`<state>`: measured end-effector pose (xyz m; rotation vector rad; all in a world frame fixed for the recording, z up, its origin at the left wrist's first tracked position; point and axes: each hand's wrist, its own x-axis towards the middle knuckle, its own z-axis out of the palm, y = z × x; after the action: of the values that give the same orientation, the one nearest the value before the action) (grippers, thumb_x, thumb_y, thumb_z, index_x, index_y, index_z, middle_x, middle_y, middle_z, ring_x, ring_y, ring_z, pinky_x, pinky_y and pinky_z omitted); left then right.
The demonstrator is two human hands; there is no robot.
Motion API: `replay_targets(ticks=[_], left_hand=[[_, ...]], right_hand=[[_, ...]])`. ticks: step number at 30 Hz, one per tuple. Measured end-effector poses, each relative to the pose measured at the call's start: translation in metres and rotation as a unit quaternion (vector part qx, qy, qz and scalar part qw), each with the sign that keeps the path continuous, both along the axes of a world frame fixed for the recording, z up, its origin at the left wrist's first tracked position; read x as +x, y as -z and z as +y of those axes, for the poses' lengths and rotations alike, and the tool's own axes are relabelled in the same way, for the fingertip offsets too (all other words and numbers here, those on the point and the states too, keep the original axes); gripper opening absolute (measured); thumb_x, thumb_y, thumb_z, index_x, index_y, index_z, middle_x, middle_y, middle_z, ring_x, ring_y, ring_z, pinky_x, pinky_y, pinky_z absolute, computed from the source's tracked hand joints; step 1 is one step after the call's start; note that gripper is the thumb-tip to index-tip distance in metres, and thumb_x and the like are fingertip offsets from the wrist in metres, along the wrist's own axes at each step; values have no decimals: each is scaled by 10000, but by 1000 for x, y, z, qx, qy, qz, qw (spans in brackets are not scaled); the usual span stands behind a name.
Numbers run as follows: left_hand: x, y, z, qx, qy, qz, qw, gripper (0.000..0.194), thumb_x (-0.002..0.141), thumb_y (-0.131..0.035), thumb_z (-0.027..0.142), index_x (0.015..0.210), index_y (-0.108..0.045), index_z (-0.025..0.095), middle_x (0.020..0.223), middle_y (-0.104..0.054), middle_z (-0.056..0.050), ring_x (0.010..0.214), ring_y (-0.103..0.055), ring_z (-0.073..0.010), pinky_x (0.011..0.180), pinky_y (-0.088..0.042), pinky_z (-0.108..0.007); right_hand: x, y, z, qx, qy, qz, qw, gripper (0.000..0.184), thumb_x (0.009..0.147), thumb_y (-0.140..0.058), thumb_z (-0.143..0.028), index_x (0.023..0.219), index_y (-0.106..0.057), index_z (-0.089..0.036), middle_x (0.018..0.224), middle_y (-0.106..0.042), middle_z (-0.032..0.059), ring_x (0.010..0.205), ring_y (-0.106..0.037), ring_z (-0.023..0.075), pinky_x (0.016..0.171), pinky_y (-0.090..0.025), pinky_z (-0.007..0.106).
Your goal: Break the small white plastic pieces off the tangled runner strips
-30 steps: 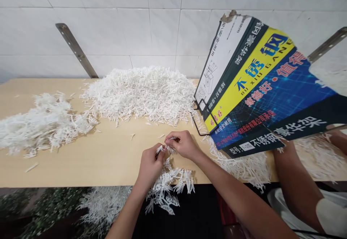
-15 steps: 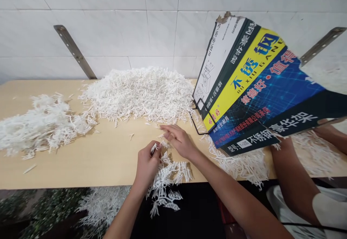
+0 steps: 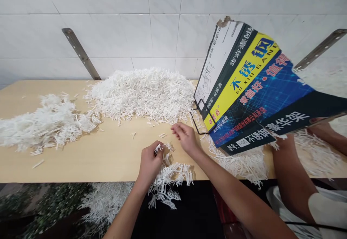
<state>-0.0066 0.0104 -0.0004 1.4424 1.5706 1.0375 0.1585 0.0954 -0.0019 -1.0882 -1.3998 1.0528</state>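
Observation:
My left hand is closed around a bunch of thin white plastic sprigs, whose forked tips poke out above the fist. Just to its right, my right hand hovers low over the tabletop, fingers loosely bent and slightly apart, with nothing visible in them. Between the hands lie a few loose sprigs. Beside my left wrist, a clump of branched white pieces hangs over the table's front edge. Behind the hands rises a large heap of white sprigs.
A second white pile covers the left of the wooden table. On the right stands a printed cardboard panel in a black wire holder. Past it are another person's arm and more white pieces. Green foliage sits below the edge.
My right hand has drawn back to the right, away from my left hand, and its fingers have curled. Loose sprigs under it now show. My left hand keeps its hold; the view has shifted slightly.

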Motion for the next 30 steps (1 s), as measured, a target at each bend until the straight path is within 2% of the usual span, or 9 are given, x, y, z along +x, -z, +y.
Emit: replay_targets(ticks=[4, 8, 12, 14, 16, 19, 22, 26, 30], left_hand=[[0, 1, 1, 0, -39, -69, 997, 326, 951, -559, 489, 816, -635, 203, 607, -545, 37, 530, -548, -135, 541, -457, -237], [1, -1, 1, 3, -36, -93, 995, 327, 943, -566, 501, 866, -663, 199, 624, -548, 33, 544, -554, -139, 527, -474, -235], [1, -1, 0, 10, 3, -17, 1000, 274, 929, -569, 416, 794, -653, 192, 573, -502, 45, 530, -478, -120, 527, -386, -217], [1, 0, -1, 18, 17, 22, 999, 253, 909, -585, 373, 742, -626, 188, 551, -467, 50, 521, -416, -107, 523, -334, -214], [0, 0, -2, 9, 11, 16, 1000, 249, 906, -592, 376, 743, -620, 189, 538, -447, 54, 511, -394, -105, 512, -320, -213], [1, 0, -3, 1, -30, -55, 998, 291, 931, -575, 431, 767, -612, 194, 579, -485, 41, 532, -463, -115, 515, -393, -208], [1, 0, -3, 7, -70, -127, 989, 315, 926, -594, 482, 805, -619, 192, 650, -515, 28, 566, -501, -119, 530, -480, -213], [1, 1, -1, -6, -63, -168, 984, 332, 906, -626, 524, 876, -655, 195, 674, -509, 29, 575, -487, -119, 522, -515, -222], [1, 5, 1, 6, -19, -95, 995, 324, 907, -615, 496, 821, -667, 188, 622, -503, 32, 560, -490, -122, 518, -452, -210]], right_hand=[[-4, -11, -8, 40, -120, -81, 989, 420, 1049, -455, -489, 1263, -728, -252, 1138, -768, 81, 958, -687, 205, 891, -521, 351], [-1, -11, -11, 31, -193, -151, 969, 265, 966, -622, -428, 971, -815, -246, 940, -795, 44, 863, -702, 207, 798, -521, 323], [3, 4, -2, 4, -75, -75, 994, 254, 896, -664, -368, 727, -739, -194, 659, -678, 18, 615, -594, 151, 585, -441, 258], [4, 11, 4, -12, 29, 15, 999, 321, 923, -609, -421, 712, -685, -191, 641, -624, 13, 541, -518, 127, 505, -383, 242], [4, 12, 7, -23, 63, 55, 996, 336, 946, -576, -460, 767, -678, -195, 689, -632, 18, 519, -490, 118, 479, -377, 239], [1, 2, 3, 28, -24, -10, 999, 279, 958, -605, -443, 1040, -748, -218, 1004, -741, 72, 783, -662, 168, 684, -534, 281], [-1, -11, -7, 83, -125, -85, 985, 323, 1006, -568, -413, 1232, -739, -257, 1248, -727, 83, 1135, -668, 219, 956, -526, 359], [-2, -14, -13, 44, -193, -145, 969, 188, 910, -710, -381, 986, -804, -238, 908, -785, 40, 854, -709, 201, 796, -540, 319], [2, -2, -4, -7, -115, -22, 993, 209, 861, -723, -397, 780, -717, -204, 653, -646, -7, 562, -571, 135, 555, -448, 255]])
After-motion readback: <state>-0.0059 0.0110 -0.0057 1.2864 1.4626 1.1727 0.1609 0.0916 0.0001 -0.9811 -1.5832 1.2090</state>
